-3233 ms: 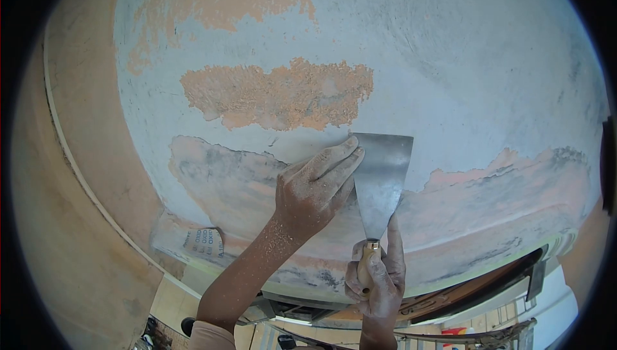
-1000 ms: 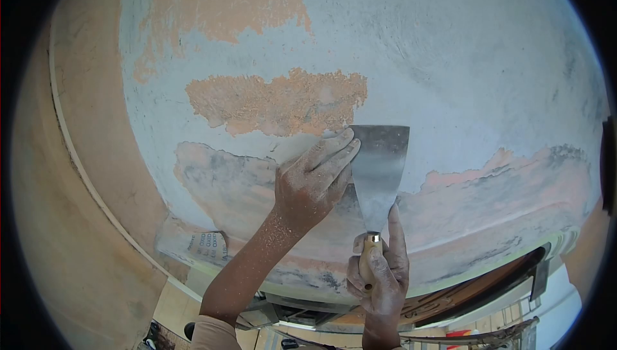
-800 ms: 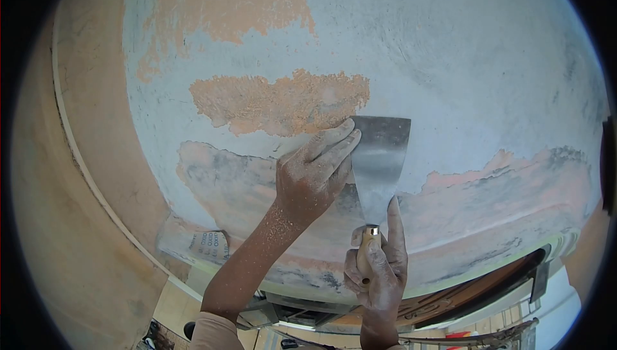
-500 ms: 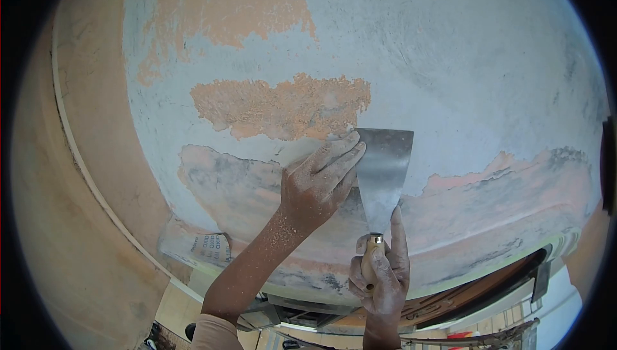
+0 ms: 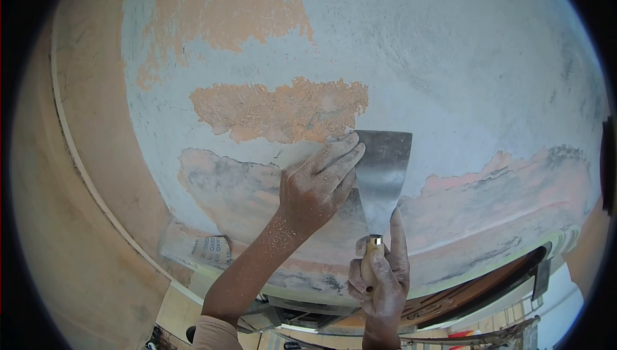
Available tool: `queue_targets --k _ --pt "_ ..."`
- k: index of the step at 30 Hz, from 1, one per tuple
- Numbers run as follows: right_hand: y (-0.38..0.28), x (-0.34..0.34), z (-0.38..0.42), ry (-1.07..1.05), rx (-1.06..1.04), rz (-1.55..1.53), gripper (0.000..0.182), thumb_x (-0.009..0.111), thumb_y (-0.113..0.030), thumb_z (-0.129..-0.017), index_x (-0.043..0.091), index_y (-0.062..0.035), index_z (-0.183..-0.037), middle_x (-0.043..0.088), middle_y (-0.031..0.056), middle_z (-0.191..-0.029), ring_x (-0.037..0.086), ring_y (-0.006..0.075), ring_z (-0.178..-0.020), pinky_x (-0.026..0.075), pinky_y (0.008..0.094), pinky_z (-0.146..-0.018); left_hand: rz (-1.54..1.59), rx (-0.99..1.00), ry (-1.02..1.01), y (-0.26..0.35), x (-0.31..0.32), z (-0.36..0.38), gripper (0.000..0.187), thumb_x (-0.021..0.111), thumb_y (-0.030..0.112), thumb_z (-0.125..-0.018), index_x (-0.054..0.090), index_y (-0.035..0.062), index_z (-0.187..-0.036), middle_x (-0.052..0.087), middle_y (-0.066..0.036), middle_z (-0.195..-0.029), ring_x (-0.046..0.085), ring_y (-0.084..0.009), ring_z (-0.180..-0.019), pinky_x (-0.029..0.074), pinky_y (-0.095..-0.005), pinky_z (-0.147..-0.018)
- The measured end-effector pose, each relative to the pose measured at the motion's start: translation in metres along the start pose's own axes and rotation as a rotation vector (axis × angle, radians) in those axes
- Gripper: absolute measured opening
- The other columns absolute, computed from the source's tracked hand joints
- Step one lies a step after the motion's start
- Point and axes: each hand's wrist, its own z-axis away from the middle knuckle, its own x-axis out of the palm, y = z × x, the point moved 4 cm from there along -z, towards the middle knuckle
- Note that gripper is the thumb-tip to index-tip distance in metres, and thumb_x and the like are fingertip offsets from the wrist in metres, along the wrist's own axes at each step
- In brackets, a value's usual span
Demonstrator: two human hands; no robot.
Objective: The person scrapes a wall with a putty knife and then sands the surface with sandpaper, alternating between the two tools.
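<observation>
Centrally, a scraper [image 5: 380,203] is held upright at a patchy wall [image 5: 469,106]; its handle [image 5: 370,268] is wrapped by the right hand [image 5: 384,279], while the left hand's grip [image 5: 315,186] is unclenched, straight fingertips [image 5: 354,139] being rested at the blade's [image 5: 384,164] upper left corner.

From my remote view, a pale blue-white wall [image 5: 463,61] fills most of the scene, bulging through the wide lens. Ragged peach patches [image 5: 283,109] break its paint, and a pink band of plaster [image 5: 488,202], blotched grey, crosses its lower part. To the left I see a tan wall [image 5: 103,106] with a thin pale strip [image 5: 76,157]. Below right sits a brown wooden panel [image 5: 443,302]; pale floor tiles [image 5: 173,308] show lower left. The light is soft.
</observation>
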Motion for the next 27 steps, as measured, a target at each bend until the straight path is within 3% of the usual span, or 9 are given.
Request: queue_targets --k 14,17,20,27 --pt "-0.006 0.004 0.002 0.012 0.031 -0.002 0.063 0.043 -0.008 -0.094 0.008 -0.0063 -0.146 0.052 0.0117 -0.093 0.044 0.0046 -0.047 0.032 0.0180 -0.033 -0.036 0.003 -0.070 0.000 -0.003 -0.001 0.026 0.066 0.002 -0.074 0.067 0.0040 -0.100 0.065 -0.009 -0.108 0.064 -0.0230 -0.099 0.055 -0.0294 -0.073" --pt "-0.008 0.003 0.001 -0.002 0.028 -0.013 0.063 0.043 -0.008 -0.094 0.007 -0.0063 -0.146 0.052 0.0118 -0.094 0.044 0.0045 -0.047 0.032 0.0178 -0.033 -0.031 0.031 -0.056 0.001 -0.002 -0.001 0.027 0.066 0.002 -0.073 0.067 0.0045 -0.100 0.065 -0.009 -0.107 0.065 -0.0224 -0.097 0.055 -0.0295 -0.073" --pt "-0.008 0.006 -0.002 0.010 0.025 0.016 0.064 0.044 -0.008 -0.094 0.006 -0.0063 -0.146 0.052 0.0117 -0.094 0.043 0.0043 -0.047 0.032 0.0180 -0.033 0.026 -0.077 -0.059 0.004 -0.007 -0.012 0.025 0.066 -0.006 -0.069 0.067 -0.0010 -0.094 0.067 -0.013 -0.097 0.066 -0.0261 -0.091 0.056 -0.0324 -0.076" --pt "-0.007 0.007 -0.002 0.009 0.017 0.038 0.065 0.044 -0.008 -0.095 0.004 -0.0051 -0.146 0.051 0.0114 -0.093 0.042 0.0039 -0.046 0.032 0.0183 -0.033 0.043 -0.053 0.007 0.004 -0.003 -0.007 0.028 0.066 -0.008 -0.067 0.068 -0.0005 -0.094 0.067 -0.014 -0.097 0.067 -0.0247 -0.087 0.056 -0.0314 -0.074"
